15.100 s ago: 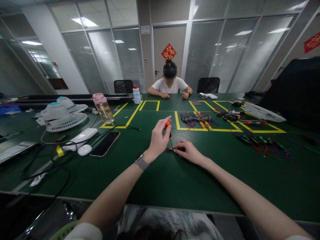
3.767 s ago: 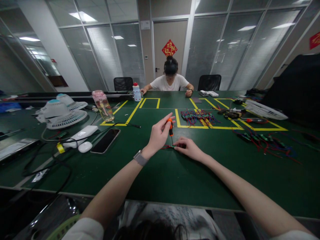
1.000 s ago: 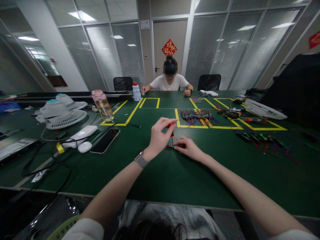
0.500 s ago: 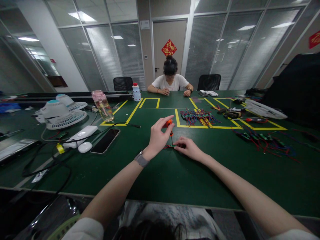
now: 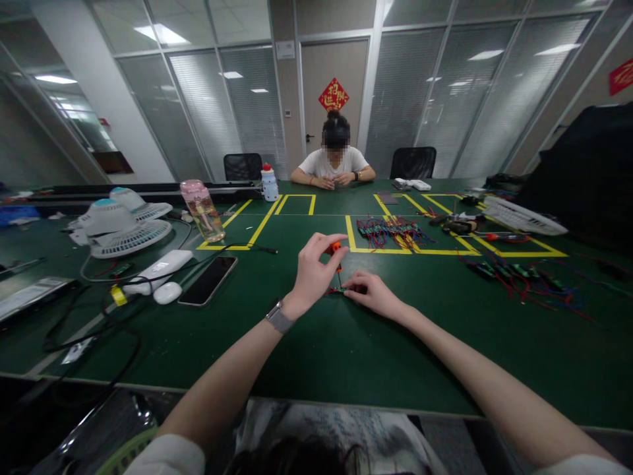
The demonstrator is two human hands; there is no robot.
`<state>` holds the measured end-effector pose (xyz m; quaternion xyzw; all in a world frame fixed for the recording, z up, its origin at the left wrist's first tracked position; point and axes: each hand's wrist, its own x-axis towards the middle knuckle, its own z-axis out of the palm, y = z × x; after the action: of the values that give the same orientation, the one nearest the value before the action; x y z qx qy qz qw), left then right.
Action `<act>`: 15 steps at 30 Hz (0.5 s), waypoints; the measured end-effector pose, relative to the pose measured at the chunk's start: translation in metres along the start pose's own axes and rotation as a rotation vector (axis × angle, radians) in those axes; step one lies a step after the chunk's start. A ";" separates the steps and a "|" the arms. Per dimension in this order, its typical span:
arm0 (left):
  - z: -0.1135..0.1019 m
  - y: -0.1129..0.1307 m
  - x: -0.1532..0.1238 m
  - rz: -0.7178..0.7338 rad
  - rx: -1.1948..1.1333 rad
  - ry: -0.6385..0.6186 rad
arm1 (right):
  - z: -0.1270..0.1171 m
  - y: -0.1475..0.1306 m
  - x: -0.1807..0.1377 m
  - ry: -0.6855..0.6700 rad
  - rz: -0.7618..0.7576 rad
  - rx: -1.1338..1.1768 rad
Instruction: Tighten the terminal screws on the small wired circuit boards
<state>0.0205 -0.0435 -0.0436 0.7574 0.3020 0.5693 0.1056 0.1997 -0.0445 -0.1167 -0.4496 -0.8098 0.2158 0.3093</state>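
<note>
An orange-and-black screwdriver [image 5: 338, 266] stands nearly upright, its handle between the thumb and fingers of my left hand [image 5: 315, 265]. The shaft points down onto a small green circuit board [image 5: 337, 290] with red wires, lying on the green table [image 5: 306, 356]. From the right, my right hand [image 5: 374, 294] pinches the board's edge between thumb and fingertips, close to the screwdriver's tip. My fingers partly cover the board, so the exact spot under the tip cannot be made out.
Several wired circuit boards [image 5: 393, 232] lie beyond my hands, with more boards [image 5: 519, 274] to the right. Leftward are a phone [image 5: 208, 280], a white earbud case [image 5: 167, 293], a tilted pink bottle [image 5: 204, 211] and fans [image 5: 129, 231]. Another person [image 5: 336, 155] sits opposite.
My left hand's fingers have shifted slightly around the screwdriver's handle and the index finger reaches further right. My right hand stays put. Opposite, the other person's hands have come together.
</note>
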 end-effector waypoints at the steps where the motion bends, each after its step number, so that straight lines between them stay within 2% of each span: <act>1: -0.001 0.000 0.000 0.003 0.021 0.012 | 0.000 0.000 0.000 0.003 0.000 0.003; 8: -0.001 0.001 -0.001 -0.028 -0.058 -0.045 | 0.001 0.001 0.000 0.004 0.001 0.006; 15: 0.000 0.000 -0.001 0.004 0.045 0.018 | 0.000 0.001 0.000 0.006 0.001 0.006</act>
<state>0.0200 -0.0442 -0.0446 0.7549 0.3142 0.5694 0.0847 0.2003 -0.0439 -0.1178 -0.4497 -0.8078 0.2170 0.3132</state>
